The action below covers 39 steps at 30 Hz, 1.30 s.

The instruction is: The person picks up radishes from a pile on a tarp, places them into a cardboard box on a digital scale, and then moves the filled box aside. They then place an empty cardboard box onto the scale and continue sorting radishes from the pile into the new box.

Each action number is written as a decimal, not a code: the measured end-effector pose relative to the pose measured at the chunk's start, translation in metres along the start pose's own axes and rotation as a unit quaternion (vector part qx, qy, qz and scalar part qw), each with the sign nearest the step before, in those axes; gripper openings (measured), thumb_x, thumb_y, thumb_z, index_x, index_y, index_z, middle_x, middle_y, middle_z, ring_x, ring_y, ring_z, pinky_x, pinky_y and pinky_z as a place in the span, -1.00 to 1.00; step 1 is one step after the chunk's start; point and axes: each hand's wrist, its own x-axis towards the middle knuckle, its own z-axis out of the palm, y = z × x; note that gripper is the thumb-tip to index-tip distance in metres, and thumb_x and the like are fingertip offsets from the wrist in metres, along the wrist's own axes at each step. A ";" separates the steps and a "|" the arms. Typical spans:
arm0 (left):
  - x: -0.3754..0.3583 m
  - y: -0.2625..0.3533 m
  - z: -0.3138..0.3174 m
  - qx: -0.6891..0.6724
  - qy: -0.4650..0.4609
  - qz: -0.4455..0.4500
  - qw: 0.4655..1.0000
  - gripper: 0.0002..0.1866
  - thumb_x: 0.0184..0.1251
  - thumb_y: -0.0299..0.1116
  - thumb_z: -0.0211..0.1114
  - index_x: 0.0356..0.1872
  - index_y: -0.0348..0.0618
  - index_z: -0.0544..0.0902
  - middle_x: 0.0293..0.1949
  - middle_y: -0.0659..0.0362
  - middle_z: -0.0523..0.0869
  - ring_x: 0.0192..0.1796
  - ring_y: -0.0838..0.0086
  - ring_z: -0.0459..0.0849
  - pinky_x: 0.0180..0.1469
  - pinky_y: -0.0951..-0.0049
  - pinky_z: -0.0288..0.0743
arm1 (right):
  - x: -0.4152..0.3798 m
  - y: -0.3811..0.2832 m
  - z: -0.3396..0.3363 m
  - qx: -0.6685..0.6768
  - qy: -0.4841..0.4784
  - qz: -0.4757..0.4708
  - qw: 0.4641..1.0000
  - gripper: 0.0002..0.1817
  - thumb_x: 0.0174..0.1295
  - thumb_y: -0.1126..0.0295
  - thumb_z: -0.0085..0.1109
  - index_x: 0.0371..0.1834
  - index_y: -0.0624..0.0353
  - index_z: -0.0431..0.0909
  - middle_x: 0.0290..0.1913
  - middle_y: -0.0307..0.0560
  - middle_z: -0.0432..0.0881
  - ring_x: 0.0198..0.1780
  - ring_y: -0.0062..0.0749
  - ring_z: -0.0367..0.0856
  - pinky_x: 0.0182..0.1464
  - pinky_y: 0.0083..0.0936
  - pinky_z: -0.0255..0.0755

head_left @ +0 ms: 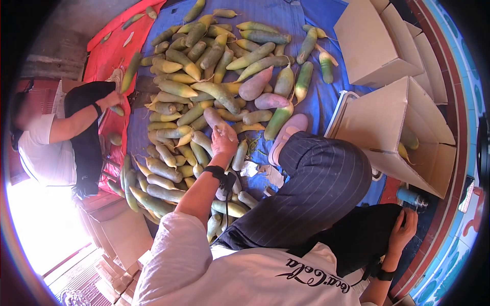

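Observation:
A large pile of green and yellowish radishes lies on a blue tarp. Over the middle of the pile is my left hand, its fingers wrapped round a pale pinkish radish. Two pinkish-purple radishes lie farther up and to the right, beside green ones. My right hand rests at the lower right by my dark-clothed knee, close to a blue bottle. What its partly curled fingers hold, if anything, cannot be made out.
An open cardboard box with radishes inside stands at the right, another box behind it. At the left a co-worker sits by a red tarp, one hand near a radish. Crumpled white paper lies beside my leg.

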 end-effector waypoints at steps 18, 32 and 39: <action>0.034 0.019 -0.010 0.015 0.020 0.142 0.990 -0.38 0.08 -0.17 0.26 0.25 0.05 0.40 0.31 -0.06 0.30 0.39 0.06 0.17 0.39 0.15 0.11 | 0.000 0.001 0.001 -0.003 -0.001 0.004 1.000 -0.94 0.16 0.58 0.07 -0.30 0.31 0.48 -0.31 0.10 0.51 -0.26 0.02 0.52 -0.19 -0.26 0.39; 0.117 0.054 -0.012 -0.168 -0.059 0.005 0.984 -0.14 0.06 -0.08 0.31 0.41 0.41 0.08 0.24 -0.38 0.23 0.30 -0.10 0.31 0.33 0.23 0.22 | 0.012 -0.006 0.001 -0.010 -0.024 0.023 0.999 -0.94 0.14 0.59 0.05 -0.32 0.30 0.47 -0.34 0.08 0.49 -0.28 0.00 0.49 -0.20 -0.25 0.37; 0.114 0.059 -0.004 -0.187 0.028 -0.026 0.982 -0.36 0.00 -0.04 0.36 0.22 0.46 0.40 0.11 -0.30 0.33 0.11 -0.06 0.47 0.19 0.25 0.38 | 0.018 -0.017 -0.003 0.015 -0.019 0.017 1.000 -0.93 0.12 0.61 0.06 -0.33 0.32 0.48 -0.34 0.09 0.49 -0.29 0.01 0.47 -0.21 -0.24 0.37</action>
